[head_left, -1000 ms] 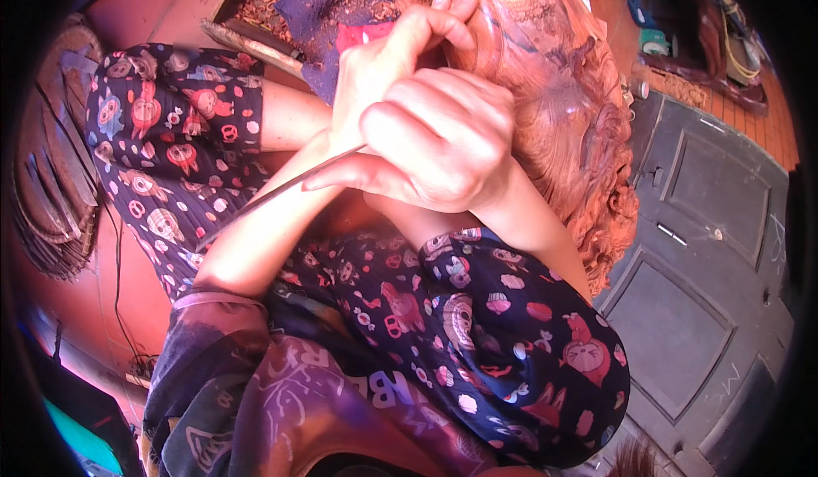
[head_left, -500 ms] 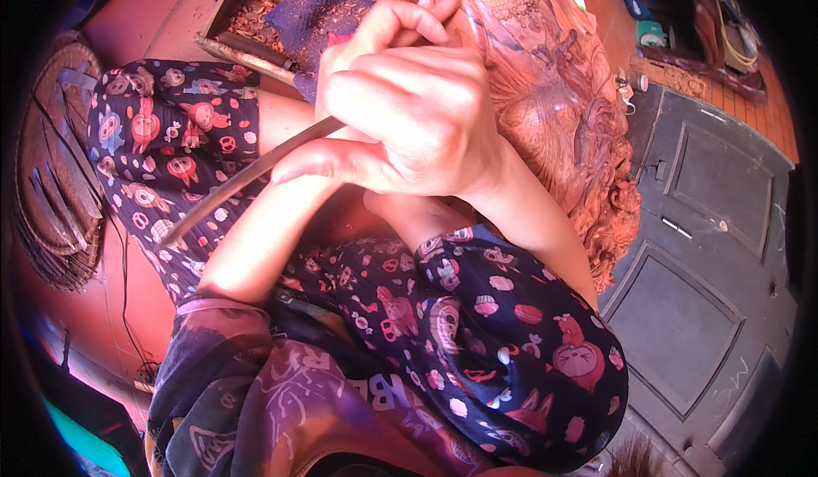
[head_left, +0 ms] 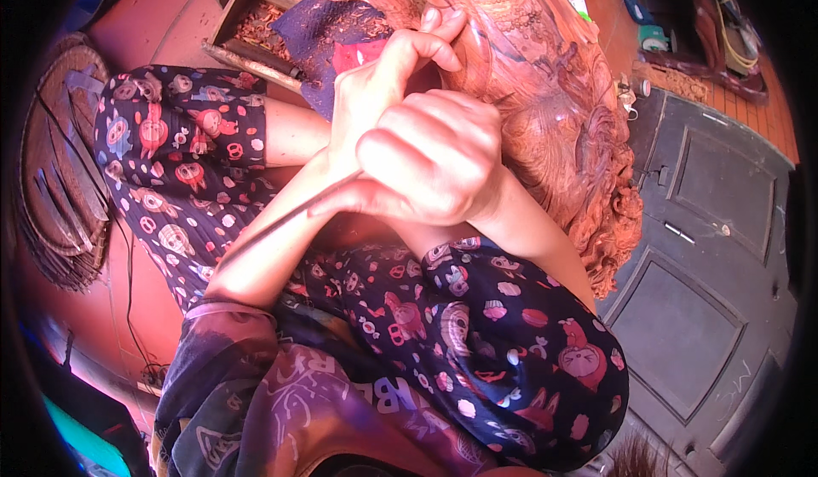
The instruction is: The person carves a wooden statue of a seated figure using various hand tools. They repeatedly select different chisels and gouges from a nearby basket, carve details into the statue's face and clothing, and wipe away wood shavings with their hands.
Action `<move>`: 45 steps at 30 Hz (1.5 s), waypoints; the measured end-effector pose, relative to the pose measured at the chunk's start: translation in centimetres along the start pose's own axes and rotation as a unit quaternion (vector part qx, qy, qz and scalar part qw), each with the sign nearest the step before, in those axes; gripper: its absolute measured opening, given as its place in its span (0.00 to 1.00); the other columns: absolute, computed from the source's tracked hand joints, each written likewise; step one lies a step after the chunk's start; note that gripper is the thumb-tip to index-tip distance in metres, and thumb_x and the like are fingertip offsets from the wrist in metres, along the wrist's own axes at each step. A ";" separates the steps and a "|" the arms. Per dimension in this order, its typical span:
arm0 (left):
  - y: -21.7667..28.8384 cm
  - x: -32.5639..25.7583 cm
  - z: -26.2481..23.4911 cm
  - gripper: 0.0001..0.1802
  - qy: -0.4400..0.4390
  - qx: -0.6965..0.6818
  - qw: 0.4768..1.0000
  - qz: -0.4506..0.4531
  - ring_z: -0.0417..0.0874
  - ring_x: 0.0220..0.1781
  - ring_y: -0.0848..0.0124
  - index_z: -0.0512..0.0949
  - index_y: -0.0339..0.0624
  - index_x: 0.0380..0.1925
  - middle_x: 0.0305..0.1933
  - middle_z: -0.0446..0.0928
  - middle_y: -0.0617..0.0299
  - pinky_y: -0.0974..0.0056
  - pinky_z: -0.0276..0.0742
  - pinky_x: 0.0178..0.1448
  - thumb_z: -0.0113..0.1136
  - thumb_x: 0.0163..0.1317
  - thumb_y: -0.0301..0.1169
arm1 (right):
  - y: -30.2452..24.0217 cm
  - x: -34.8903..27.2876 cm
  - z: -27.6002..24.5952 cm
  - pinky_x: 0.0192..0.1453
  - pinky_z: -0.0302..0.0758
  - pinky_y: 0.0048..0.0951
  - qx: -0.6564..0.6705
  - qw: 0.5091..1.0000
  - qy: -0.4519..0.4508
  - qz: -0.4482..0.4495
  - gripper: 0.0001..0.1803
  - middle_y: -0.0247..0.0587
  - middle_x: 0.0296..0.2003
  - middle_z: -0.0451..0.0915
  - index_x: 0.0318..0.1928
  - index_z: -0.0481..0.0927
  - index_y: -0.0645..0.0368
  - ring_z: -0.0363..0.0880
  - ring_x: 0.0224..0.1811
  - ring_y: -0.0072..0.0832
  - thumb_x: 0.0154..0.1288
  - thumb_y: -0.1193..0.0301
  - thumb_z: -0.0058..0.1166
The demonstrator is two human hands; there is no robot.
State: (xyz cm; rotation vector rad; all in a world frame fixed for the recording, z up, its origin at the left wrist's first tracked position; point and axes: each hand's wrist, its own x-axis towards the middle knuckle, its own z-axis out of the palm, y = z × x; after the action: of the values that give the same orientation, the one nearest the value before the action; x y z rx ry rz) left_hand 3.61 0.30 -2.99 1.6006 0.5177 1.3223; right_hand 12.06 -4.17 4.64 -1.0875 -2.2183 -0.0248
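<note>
My right hand [head_left: 434, 158] is closed in a fist around a long, thin carving tool [head_left: 294, 210]. Its dark shaft slants down to the left across my left forearm, and its working end is hidden by my hands. Just beyond the fist, my left hand [head_left: 375, 85] rests against a large reddish-brown wood carving [head_left: 554, 128]. The left fingers are curled, with two tips bent close together near the carved surface. What lies between them cannot be made out. Deep grain and carved folds mark the wood.
A wooden box [head_left: 256, 66] of shavings stands at the upper left, a dark cloth [head_left: 328, 34] over its edge. Several slim tools [head_left: 64, 209] lie on a round woven tray [head_left: 38, 145] at left. A grey panelled board [head_left: 682, 307] lies to the right.
My right fist has moved down and slightly right, uncovering more of my left hand. The tool's shaft has shifted right and now crosses my left forearm.
</note>
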 end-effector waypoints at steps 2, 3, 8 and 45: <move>0.8 0.4 -0.1 0.09 -0.021 -0.026 0.998 -0.052 0.79 0.67 0.54 0.74 0.39 0.44 0.60 0.80 0.42 0.60 0.76 0.67 0.52 0.68 0.30 | 0.5 -0.2 -0.1 0.28 0.74 0.27 -0.065 0.997 -0.037 -0.020 0.23 0.27 0.23 0.68 0.25 0.75 0.49 0.76 0.25 0.22 0.62 0.44 0.57; 0.7 0.5 -0.4 0.09 -0.016 -0.041 0.998 -0.039 0.79 0.66 0.53 0.74 0.39 0.44 0.59 0.81 0.42 0.61 0.76 0.67 0.51 0.68 0.30 | 0.8 -0.1 0.4 0.28 0.74 0.27 -0.044 0.998 -0.022 -0.040 0.23 0.27 0.23 0.68 0.25 0.75 0.49 0.76 0.25 0.22 0.62 0.45 0.57; 0.6 0.1 -0.9 0.10 -0.025 0.036 0.999 -0.007 0.75 0.70 0.52 0.74 0.38 0.45 0.61 0.79 0.42 0.59 0.75 0.68 0.55 0.65 0.28 | 0.5 -0.8 1.3 0.27 0.72 0.26 -0.034 0.997 0.016 -0.074 0.23 0.28 0.23 0.68 0.23 0.74 0.51 0.74 0.24 0.21 0.62 0.46 0.57; 1.1 0.5 1.0 0.09 0.064 -0.176 0.970 -0.154 0.81 0.64 0.66 0.72 0.39 0.48 0.61 0.80 0.45 0.68 0.74 0.67 0.53 0.72 0.29 | 1.1 2.4 1.0 0.29 0.75 0.38 0.074 0.996 0.018 0.052 0.27 0.36 0.17 0.72 0.23 0.74 0.53 0.80 0.22 0.34 0.54 0.42 0.64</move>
State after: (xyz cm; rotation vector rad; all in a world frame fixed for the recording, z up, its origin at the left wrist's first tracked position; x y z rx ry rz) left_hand 4.40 -0.20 -1.70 1.1008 0.5499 1.2064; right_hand 11.27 -1.53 4.95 -1.1089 -2.0928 0.1606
